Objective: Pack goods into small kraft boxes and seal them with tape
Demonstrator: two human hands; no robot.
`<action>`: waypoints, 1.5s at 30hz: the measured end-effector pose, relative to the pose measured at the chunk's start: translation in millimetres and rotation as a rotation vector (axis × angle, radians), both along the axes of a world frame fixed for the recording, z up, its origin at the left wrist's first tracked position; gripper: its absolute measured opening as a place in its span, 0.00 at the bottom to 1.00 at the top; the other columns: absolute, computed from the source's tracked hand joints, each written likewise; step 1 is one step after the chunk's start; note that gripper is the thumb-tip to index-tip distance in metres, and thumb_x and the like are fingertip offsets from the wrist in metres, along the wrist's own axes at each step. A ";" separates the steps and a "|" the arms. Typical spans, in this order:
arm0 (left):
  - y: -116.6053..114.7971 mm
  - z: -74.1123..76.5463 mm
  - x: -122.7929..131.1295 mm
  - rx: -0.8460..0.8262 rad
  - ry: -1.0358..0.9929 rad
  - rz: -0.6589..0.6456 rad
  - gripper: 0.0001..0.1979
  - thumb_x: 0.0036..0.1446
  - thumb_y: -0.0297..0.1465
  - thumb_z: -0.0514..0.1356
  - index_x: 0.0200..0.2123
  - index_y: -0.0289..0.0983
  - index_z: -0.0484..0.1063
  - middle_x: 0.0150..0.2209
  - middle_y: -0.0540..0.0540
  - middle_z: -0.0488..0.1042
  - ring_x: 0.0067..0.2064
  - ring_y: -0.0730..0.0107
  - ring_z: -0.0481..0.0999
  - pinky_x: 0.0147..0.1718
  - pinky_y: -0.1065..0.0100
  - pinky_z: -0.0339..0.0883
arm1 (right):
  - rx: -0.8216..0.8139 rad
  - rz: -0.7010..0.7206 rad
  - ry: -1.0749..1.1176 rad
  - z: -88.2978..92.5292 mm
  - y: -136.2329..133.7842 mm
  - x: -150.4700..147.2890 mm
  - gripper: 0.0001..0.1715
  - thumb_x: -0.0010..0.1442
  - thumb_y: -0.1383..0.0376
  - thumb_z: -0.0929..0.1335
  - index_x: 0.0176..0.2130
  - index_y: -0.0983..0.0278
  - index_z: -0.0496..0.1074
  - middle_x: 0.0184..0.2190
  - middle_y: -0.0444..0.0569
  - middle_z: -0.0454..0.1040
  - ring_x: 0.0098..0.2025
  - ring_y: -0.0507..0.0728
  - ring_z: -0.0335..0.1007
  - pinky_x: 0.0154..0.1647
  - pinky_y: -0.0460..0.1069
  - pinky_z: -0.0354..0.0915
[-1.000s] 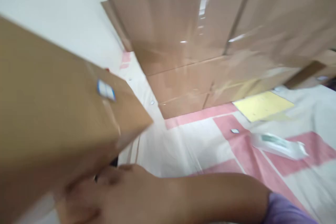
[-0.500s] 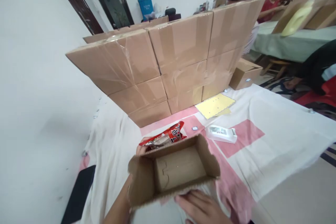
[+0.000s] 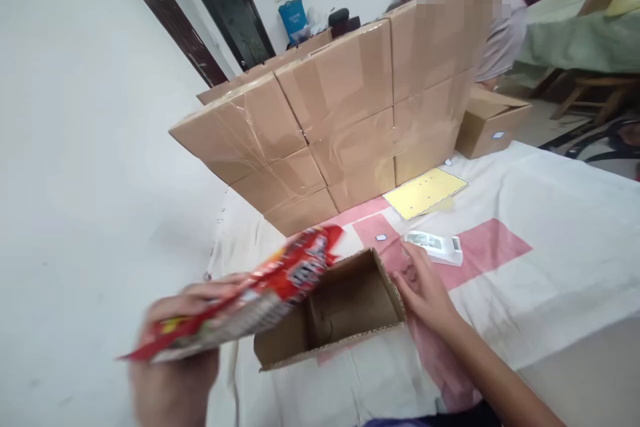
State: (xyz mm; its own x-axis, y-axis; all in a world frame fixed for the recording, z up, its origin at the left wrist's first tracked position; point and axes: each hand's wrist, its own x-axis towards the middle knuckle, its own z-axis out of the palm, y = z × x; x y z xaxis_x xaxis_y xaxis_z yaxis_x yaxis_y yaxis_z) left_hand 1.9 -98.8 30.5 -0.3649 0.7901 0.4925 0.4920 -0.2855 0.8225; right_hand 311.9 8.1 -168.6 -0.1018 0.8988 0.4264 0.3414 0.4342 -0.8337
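My left hand (image 3: 177, 327) grips a red snack packet (image 3: 270, 280), slightly smeared by motion, and lifts it over the left part of a small cardboard box (image 3: 360, 293). The packet slants up to the right and hides part of the box. The box's top is open towards me, and its inside looks bare where it shows. At the box's right end is my right hand (image 3: 425, 287), fingers stretched out and apart, with the thumb close to the cardboard; whether it touches cannot be told.
Behind the box stands a wall of taped cartons (image 3: 345, 120). A yellow sheet (image 3: 425, 192) and a white device (image 3: 435, 247) lie on the white and pink cloth (image 3: 550, 267). Another carton (image 3: 490, 127) sits at the far right, near a person behind the cartons and another's red sleeve.
My left hand has brought the packet from behind the box up and to the left, in front of it. My right hand has moved from the box's near side to its right end.
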 end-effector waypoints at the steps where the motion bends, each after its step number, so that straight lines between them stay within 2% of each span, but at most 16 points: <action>1: 3.2 -4.2 7.4 -0.089 0.098 -0.127 0.06 0.61 0.40 0.58 0.37 0.45 0.69 0.39 0.51 0.80 0.47 0.57 0.81 0.44 0.55 0.79 | -0.055 0.026 -0.043 -4.9 1.9 -1.9 0.31 0.67 0.61 0.65 0.67 0.56 0.57 0.57 0.58 0.67 0.46 0.62 0.73 0.42 0.58 0.74; 3: 11.5 -13.0 15.9 -0.296 0.430 -0.384 0.06 0.61 0.34 0.59 0.42 0.46 0.74 0.44 0.48 0.81 0.50 0.58 0.81 0.48 0.57 0.78 | -0.108 0.075 -0.093 -9.8 2.8 -2.6 0.32 0.67 0.59 0.65 0.67 0.57 0.57 0.62 0.58 0.63 0.55 0.66 0.70 0.50 0.60 0.73; 5: 16.2 -19.3 13.6 -0.395 0.762 -0.485 0.16 0.61 0.32 0.59 0.53 0.48 0.72 0.53 0.46 0.79 0.55 0.59 0.78 0.52 0.58 0.76 | -0.110 0.089 -0.113 -9.4 2.2 -1.6 0.30 0.67 0.58 0.64 0.66 0.57 0.58 0.62 0.58 0.63 0.61 0.67 0.66 0.57 0.63 0.70; 9: 5.2 -32.9 -14.7 -0.275 0.923 -0.279 0.21 0.61 0.35 0.61 0.58 0.51 0.68 0.56 0.47 0.76 0.57 0.59 0.76 0.56 0.57 0.72 | -0.055 0.100 -0.126 -4.6 0.8 1.3 0.26 0.69 0.59 0.63 0.65 0.58 0.61 0.61 0.58 0.66 0.63 0.66 0.65 0.60 0.63 0.68; 13: -18.2 -69.8 -33.4 -0.239 0.663 -0.093 0.26 0.63 0.48 0.57 0.62 0.49 0.65 0.64 0.42 0.68 0.64 0.50 0.68 0.63 0.45 0.64 | 0.136 0.201 -0.072 -2.7 -7.1 8.1 0.28 0.71 0.60 0.60 0.68 0.55 0.60 0.65 0.56 0.64 0.67 0.66 0.61 0.64 0.62 0.63; 17: -36.6 -114.7 -16.7 -0.187 0.379 -0.206 0.32 0.61 0.54 0.56 0.66 0.54 0.61 0.74 0.47 0.49 0.73 0.45 0.50 0.69 0.40 0.49 | 0.400 0.361 -0.055 3.3 -22.6 9.8 0.35 0.71 0.48 0.56 0.71 0.55 0.55 0.68 0.55 0.61 0.67 0.68 0.60 0.65 0.67 0.60; 22: -46.7 -137.8 16.4 -0.142 0.033 -0.100 0.35 0.63 0.52 0.53 0.71 0.56 0.50 0.75 0.53 0.44 0.74 0.51 0.39 0.71 0.45 0.41 | 0.314 0.342 -0.098 20.3 -35.0 2.0 0.39 0.70 0.42 0.54 0.71 0.56 0.57 0.67 0.56 0.64 0.67 0.69 0.59 0.64 0.69 0.58; 24: -46.7 -143.7 21.3 -0.133 -0.066 -0.104 0.36 0.63 0.54 0.51 0.71 0.58 0.46 0.74 0.54 0.45 0.74 0.51 0.43 0.71 0.44 0.44 | 0.278 0.343 -0.110 26.1 -35.1 -1.6 0.38 0.70 0.41 0.55 0.69 0.56 0.61 0.65 0.56 0.66 0.66 0.68 0.60 0.63 0.68 0.60; 28: -41.4 -158.0 15.3 -0.149 -0.199 -0.282 0.34 0.64 0.56 0.46 0.71 0.61 0.44 0.73 0.50 0.50 0.67 0.47 0.64 0.67 0.39 0.52 | 0.281 0.374 -0.113 30.4 -33.0 -13.6 0.33 0.68 0.41 0.60 0.59 0.57 0.70 0.61 0.55 0.70 0.64 0.68 0.59 0.62 0.66 0.61; 30: -36.3 -161.9 11.3 -0.183 -0.222 -0.270 0.33 0.67 0.50 0.49 0.71 0.58 0.42 0.70 0.46 0.59 0.67 0.50 0.64 0.68 0.37 0.47 | 0.246 0.342 -0.059 29.0 -33.8 -22.5 0.28 0.68 0.45 0.62 0.56 0.59 0.71 0.60 0.56 0.70 0.63 0.68 0.60 0.62 0.66 0.61; 32: -30.3 -162.3 11.6 -0.187 -0.196 -0.142 0.34 0.68 0.41 0.53 0.72 0.55 0.42 0.70 0.45 0.61 0.71 0.54 0.56 0.70 0.39 0.41 | 0.180 0.288 0.001 26.4 -35.8 -31.7 0.24 0.70 0.50 0.62 0.58 0.60 0.68 0.60 0.57 0.68 0.62 0.67 0.60 0.61 0.65 0.62; 35: -22.6 -159.7 19.0 -0.162 -0.121 0.039 0.34 0.65 0.36 0.58 0.71 0.53 0.49 0.76 0.49 0.40 0.74 0.54 0.44 0.72 0.48 0.42 | 0.109 0.204 0.075 25.4 -38.6 -41.0 0.26 0.69 0.55 0.62 0.63 0.60 0.63 0.59 0.57 0.66 0.63 0.67 0.60 0.61 0.63 0.62; 37: -19.5 -159.0 23.0 -0.181 -0.094 0.046 0.34 0.65 0.36 0.57 0.71 0.52 0.49 0.76 0.50 0.37 0.75 0.55 0.42 0.72 0.51 0.43 | 0.059 0.180 0.093 30.3 -37.7 -41.8 0.34 0.67 0.57 0.63 0.68 0.59 0.54 0.64 0.58 0.62 0.64 0.66 0.60 0.61 0.61 0.64; 41: -15.5 -157.8 17.4 -0.153 0.051 0.039 0.28 0.66 0.32 0.54 0.68 0.47 0.56 0.64 0.43 0.68 0.70 0.58 0.61 0.69 0.49 0.54 | 0.098 0.282 -0.110 50.0 -24.7 -34.3 0.46 0.64 0.64 0.64 0.74 0.58 0.41 0.72 0.56 0.50 0.69 0.67 0.52 0.63 0.65 0.60; 43: -13.6 -147.7 12.1 -0.106 0.290 0.002 0.23 0.64 0.28 0.55 0.61 0.47 0.67 0.53 0.45 0.78 0.62 0.60 0.72 0.68 0.45 0.54 | 0.232 0.346 -0.217 55.6 -14.0 -31.1 0.42 0.62 0.66 0.64 0.72 0.58 0.50 0.70 0.54 0.58 0.68 0.69 0.50 0.63 0.68 0.58; 45: -13.8 -124.7 12.6 -0.084 0.536 -0.055 0.20 0.61 0.23 0.56 0.53 0.48 0.74 0.46 0.50 0.81 0.55 0.62 0.78 0.70 0.44 0.49 | 0.352 0.371 -0.238 54.4 -3.8 -30.2 0.35 0.61 0.66 0.65 0.67 0.57 0.62 0.63 0.53 0.68 0.66 0.70 0.53 0.61 0.69 0.59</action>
